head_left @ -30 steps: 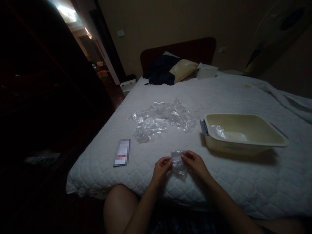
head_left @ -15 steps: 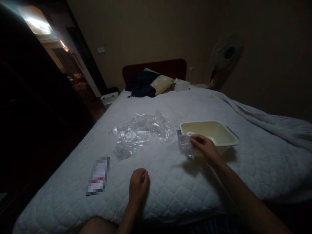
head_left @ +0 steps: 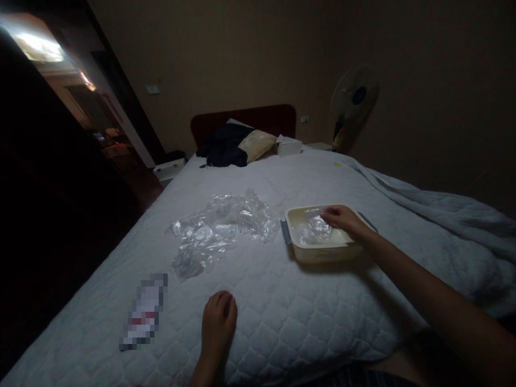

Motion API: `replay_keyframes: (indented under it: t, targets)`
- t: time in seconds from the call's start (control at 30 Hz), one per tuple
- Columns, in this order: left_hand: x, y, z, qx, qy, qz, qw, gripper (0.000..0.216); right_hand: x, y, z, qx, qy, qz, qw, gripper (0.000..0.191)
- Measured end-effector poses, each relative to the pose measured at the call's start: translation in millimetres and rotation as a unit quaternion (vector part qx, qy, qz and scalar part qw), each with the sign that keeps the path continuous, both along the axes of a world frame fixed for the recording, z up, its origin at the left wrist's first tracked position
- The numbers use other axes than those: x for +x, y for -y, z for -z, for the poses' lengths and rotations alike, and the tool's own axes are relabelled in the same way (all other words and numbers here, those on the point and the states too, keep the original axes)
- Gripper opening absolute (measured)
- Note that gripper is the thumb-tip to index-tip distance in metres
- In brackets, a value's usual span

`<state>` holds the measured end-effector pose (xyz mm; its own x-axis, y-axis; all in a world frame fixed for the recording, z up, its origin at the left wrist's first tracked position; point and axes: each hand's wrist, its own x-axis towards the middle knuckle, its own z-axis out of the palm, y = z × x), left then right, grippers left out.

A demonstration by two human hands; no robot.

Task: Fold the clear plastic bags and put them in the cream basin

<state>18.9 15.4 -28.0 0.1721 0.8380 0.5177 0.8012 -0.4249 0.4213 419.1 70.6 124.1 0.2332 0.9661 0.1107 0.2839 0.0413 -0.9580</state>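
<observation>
Right hand (head_left: 341, 217) has carried the crumpled clear plastic bag (head_left: 313, 232) into the cream plastic tub (head_left: 322, 253), pinching it; curled left hand (head_left: 217, 322) seemingly braces.

Glossy clear plastic wrappers (head_left: 220, 228) – matt quilted cloth bedcover (head_left: 306, 317) – smooth cream plastic tub (head_left: 322, 255).

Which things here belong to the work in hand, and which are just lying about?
In use: right hand, clear plastic piece, cream tub, pile of clear plastic.
Lying about: flat packet by the left hand, dark clothes, pillow, white box, fan.
</observation>
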Motion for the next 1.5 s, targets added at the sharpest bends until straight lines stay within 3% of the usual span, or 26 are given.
replay_keyframes:
  t: [0.2, 0.43, 0.7, 0.87, 1.03, 1.1, 1.33, 1.5]
  targets:
    - [-0.5, 0.4, 1.9, 0.012, -0.006, 0.002, 1.000, 0.015, -17.2, -22.3, 16.2, -0.078, 0.016, -0.058, 0.995, 0.027]
    - [1.6, 1.7, -0.5, 0.013, -0.016, -0.001, 1.000, 0.015, -24.8, -42.0, 38.0, -0.116, 0.091, -0.027, 0.989, 0.022]
    - [2.5, 2.4, -1.1, 0.015, -0.035, -0.003, 0.999, 0.015, -24.9, -46.6, 43.7, -0.039, 0.253, 0.042, 0.966, 0.031]
    - [2.9, 2.9, -1.3, 0.023, -0.034, -0.004, 0.999, 0.014, -31.4, -38.2, 31.6, 0.022, 0.430, 0.046, 0.901, 0.034]
    - [3.5, 2.7, -1.0, 0.026, -0.042, -0.003, 0.999, 0.015, -38.5, -40.1, 17.9, -0.058, 0.408, -0.078, 0.908, 0.010]
    - [3.5, 2.5, -0.3, 0.031, -0.048, -0.001, 0.998, 0.015, -41.4, -43.1, 16.9, -0.092, 0.392, -0.105, 0.909, 0.009]
    - [3.2, 1.9, 2.6, 0.028, -0.066, -0.003, 0.997, 0.013, -52.6, -54.7, 29.9, -0.209, 0.339, -0.126, 0.909, 0.038]
    - [3.0, 2.6, 3.5, 0.041, -0.069, -0.002, 0.997, 0.013, -59.9, -67.3, 40.7, -0.257, 0.336, -0.124, 0.898, 0.046]
